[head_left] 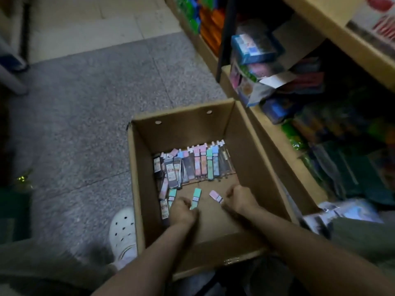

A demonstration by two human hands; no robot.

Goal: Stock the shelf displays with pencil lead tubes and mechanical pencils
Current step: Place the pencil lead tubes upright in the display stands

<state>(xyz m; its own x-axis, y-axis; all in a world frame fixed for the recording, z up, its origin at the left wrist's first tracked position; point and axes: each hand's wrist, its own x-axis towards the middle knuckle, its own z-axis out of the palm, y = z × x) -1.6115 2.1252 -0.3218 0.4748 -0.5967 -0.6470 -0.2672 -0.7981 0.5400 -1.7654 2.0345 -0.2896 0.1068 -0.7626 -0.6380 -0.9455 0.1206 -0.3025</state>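
Inside cardboard box, grey floor, shelves

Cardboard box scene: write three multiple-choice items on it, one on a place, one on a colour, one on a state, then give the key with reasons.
1. Where do the packets lie?
A. on the shelf
B. inside the cardboard box
C. on the floor

2. What colour is the packet at the left hand?
A. teal
B. orange
C. black

3. How is the right hand?
A. flat and open
B. out of view
C. curled beside a pink packet

Key: B, the row of packets rests on the box bottom; A, the teal packet sticks out past its knuckles; C, its fingers curl next to the pink packet.
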